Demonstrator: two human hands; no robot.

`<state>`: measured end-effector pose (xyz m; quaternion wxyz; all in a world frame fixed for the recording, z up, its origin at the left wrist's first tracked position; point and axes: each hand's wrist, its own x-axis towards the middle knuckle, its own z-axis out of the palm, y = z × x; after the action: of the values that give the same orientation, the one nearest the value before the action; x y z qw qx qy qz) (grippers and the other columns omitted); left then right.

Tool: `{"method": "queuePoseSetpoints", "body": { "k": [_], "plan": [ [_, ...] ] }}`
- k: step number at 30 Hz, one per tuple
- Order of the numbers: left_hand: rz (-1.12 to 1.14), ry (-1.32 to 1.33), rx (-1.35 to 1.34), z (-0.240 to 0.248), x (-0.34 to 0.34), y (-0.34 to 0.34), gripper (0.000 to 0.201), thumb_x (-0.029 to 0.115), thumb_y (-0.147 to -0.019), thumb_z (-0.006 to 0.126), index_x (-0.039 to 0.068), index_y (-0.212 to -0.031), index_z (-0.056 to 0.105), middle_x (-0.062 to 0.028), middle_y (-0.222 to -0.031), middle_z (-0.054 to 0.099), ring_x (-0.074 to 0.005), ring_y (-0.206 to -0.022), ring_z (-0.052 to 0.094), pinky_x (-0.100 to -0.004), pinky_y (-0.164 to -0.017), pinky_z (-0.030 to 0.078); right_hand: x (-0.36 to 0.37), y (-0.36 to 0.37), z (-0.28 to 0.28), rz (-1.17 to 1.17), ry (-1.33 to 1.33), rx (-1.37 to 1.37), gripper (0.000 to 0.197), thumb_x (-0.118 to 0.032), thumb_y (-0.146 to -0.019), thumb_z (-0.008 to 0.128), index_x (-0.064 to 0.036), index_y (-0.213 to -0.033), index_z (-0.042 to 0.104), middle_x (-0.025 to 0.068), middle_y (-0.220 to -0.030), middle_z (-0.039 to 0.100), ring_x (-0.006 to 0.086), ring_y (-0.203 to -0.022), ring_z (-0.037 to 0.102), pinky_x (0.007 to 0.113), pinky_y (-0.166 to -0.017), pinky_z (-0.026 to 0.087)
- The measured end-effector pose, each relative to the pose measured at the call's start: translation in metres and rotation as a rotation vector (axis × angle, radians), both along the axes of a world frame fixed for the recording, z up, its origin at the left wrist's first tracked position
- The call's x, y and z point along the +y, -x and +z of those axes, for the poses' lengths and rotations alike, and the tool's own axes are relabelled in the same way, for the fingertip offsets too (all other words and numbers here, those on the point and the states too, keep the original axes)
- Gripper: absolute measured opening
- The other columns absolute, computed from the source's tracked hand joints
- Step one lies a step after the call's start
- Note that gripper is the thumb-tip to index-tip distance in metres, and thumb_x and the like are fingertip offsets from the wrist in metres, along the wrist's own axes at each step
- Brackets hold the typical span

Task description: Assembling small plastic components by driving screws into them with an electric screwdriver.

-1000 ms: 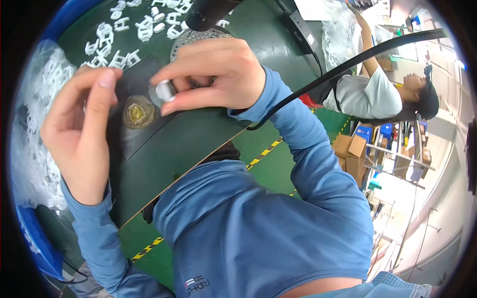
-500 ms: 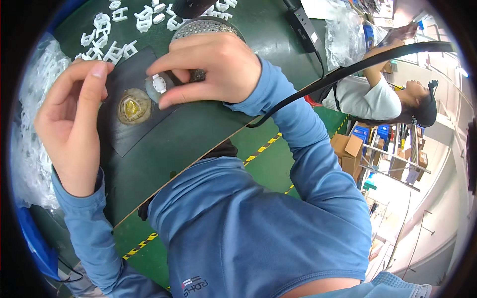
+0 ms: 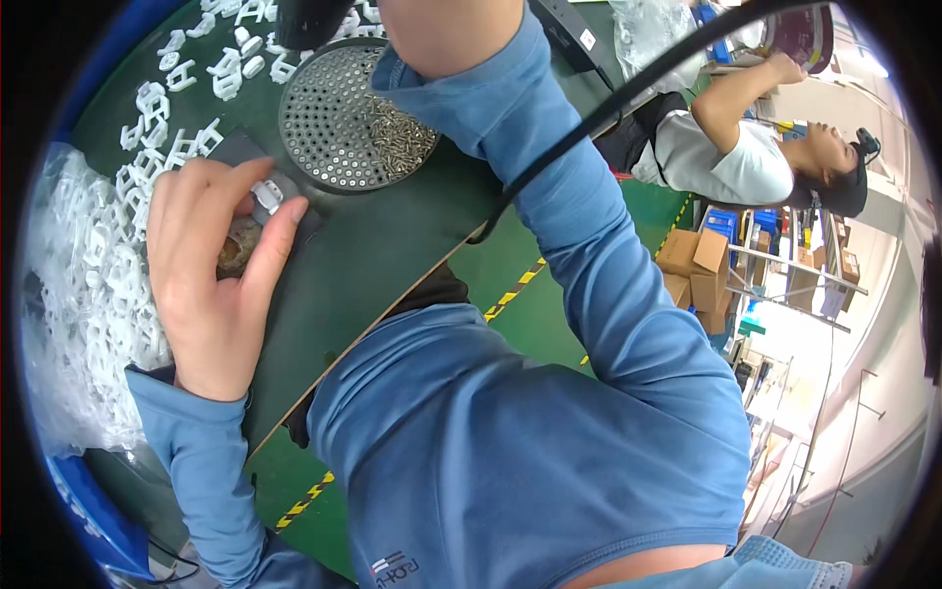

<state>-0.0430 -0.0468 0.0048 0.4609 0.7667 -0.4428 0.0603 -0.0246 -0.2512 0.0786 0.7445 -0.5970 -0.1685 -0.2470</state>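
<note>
A dark green desk fills the upper left of the view, its front edge running diagonally down toward the person's blue-sleeved body. Along its left side lies a big heap of white plastic parts, spilling over clear bagging, with more loose white pieces scattered toward the far edge. Near the middle of the desk sits a round perforated metal tray, and a pile of small screws lies on its right part. Just left of the tray rests a dark square pad.

The left hand lies over that pad, fingers curled loosely, with thumb and forefinger closing on a small white plastic piece. Beneath the fingers is a brownish round fitting, mostly hidden, so its shape is hard to tell.

The right hand is raised at the top edge, above the tray; only the wrist and heel show, so whether it is clenched or released cannot be told.

At the right, well apart, another person in a white shirt reaches upward.
</note>
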Motion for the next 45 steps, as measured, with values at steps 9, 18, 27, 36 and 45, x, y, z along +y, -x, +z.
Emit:
{"method": "queuePoseSetpoints", "body": {
  "k": [9,18,27,36,45],
  "plan": [
    [0.04,-0.019,-0.005,-0.003,0.003,0.0,0.029,0.002,-0.074,0.081,-0.002,-0.099,0.069,-0.0088,-0.084,0.054,-0.0253,-0.076,0.051,-0.0366,-0.068,0.043,-0.016,-0.002,-0.046,0.41,-0.134,-0.195,0.104,-0.088,-0.078,0.054,0.0038,-0.126,0.045,0.0095,-0.068,0.056,0.0153,-0.053,0.052,0.026,-0.05,0.045],
    [0.046,-0.014,0.001,-0.005,0.003,-0.001,0.028,0.002,-0.074,0.081,-0.002,-0.098,0.069,-0.0088,-0.084,0.054,-0.0247,-0.077,0.053,-0.0357,-0.07,0.044,-0.012,0.004,-0.043,0.301,-0.161,-0.025,0.081,-0.074,-0.088,0.054,-0.0002,-0.121,0.047,0.0101,-0.068,0.055,0.0156,-0.054,0.05,0.026,-0.051,0.043],
    [0.036,-0.006,0.012,-0.008,0.003,0.001,0.028,0.001,-0.074,0.081,-0.003,-0.098,0.068,-0.0088,-0.084,0.054,-0.0244,-0.076,0.053,-0.0355,-0.069,0.044,-0.008,0.012,-0.044,0.381,-0.264,-0.019,0.076,-0.071,-0.091,0.054,-0.0009,-0.122,0.048,0.0125,-0.069,0.058,0.0176,-0.054,0.052,0.027,-0.053,0.046],
    [0.024,-0.033,0.013,-0.014,0.006,-0.001,0.027,-0.004,-0.077,0.078,-0.005,-0.102,0.067,-0.0096,-0.088,0.056,-0.0218,-0.078,0.054,-0.0331,-0.072,0.044,-0.022,-0.006,-0.054,0.581,-0.182,-0.231,0.069,-0.063,-0.097,0.055,-0.0013,-0.128,0.047,0.0155,-0.076,0.061,0.021,-0.058,0.057,0.031,-0.055,0.05],
    [0.011,0.021,-0.028,-0.015,0.005,-0.004,0.027,-0.003,-0.078,0.079,-0.005,-0.099,0.063,-0.0112,-0.091,0.056,-0.0261,-0.081,0.054,-0.0349,-0.073,0.045,-0.002,0.003,-0.067,0.656,-0.144,0.016,0.074,-0.067,-0.095,0.054,-0.0016,-0.129,0.046,0.0147,-0.077,0.061,0.021,-0.059,0.057,0.032,-0.056,0.05]
  ]
}}
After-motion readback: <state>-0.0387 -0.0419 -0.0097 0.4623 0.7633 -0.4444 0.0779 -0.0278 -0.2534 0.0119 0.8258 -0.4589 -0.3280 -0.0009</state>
